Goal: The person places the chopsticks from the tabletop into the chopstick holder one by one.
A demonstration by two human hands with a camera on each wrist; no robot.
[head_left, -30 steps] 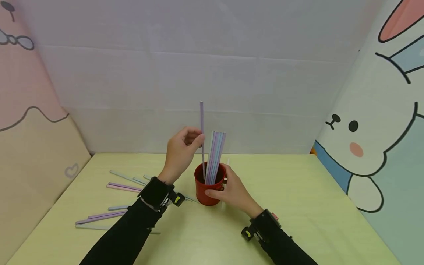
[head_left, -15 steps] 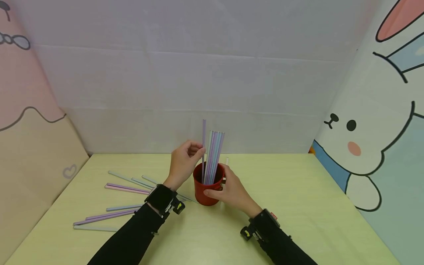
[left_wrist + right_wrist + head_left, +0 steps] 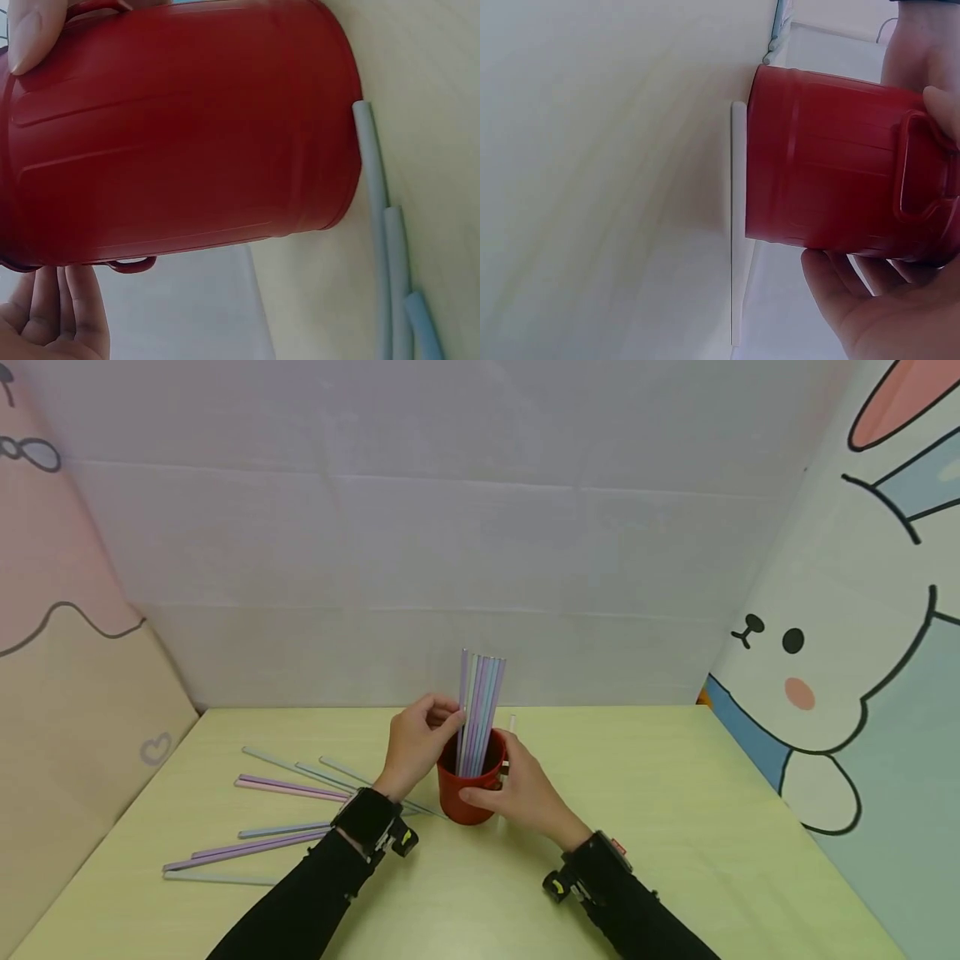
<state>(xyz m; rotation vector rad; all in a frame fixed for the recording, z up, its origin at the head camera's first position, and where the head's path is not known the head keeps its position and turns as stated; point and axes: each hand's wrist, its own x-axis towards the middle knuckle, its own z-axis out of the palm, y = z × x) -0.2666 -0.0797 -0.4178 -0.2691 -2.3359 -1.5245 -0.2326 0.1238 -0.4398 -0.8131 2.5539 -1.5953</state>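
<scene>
My left hand (image 3: 420,739) pinches a purple straw (image 3: 462,672) between thumb and fingers. The straw stands nearly upright, its lower end inside a red metal cup (image 3: 457,797). Beside it in the same cup, a bundle of pastel straws (image 3: 487,702) leans slightly right, with tops at almost the same height. On the right, my other hand (image 3: 528,789) holds the cup around its side, thumb at the front. The right wrist view shows the cup's loop handle (image 3: 905,169). The cup's base is down on the table.
Loose straws lie fanned out left of the cup: pale green ones (image 3: 217,878), purple ones (image 3: 247,852), a blue one (image 3: 281,830) and a pink one (image 3: 288,789). One pale straw (image 3: 739,225) lies along the cup's right side. A white wall sheet (image 3: 450,527) stands behind the table (image 3: 675,860).
My left hand has come down with the purple straw, lowering it into the cup until its top is near the bundle's tops. The right hand stays on the cup.
</scene>
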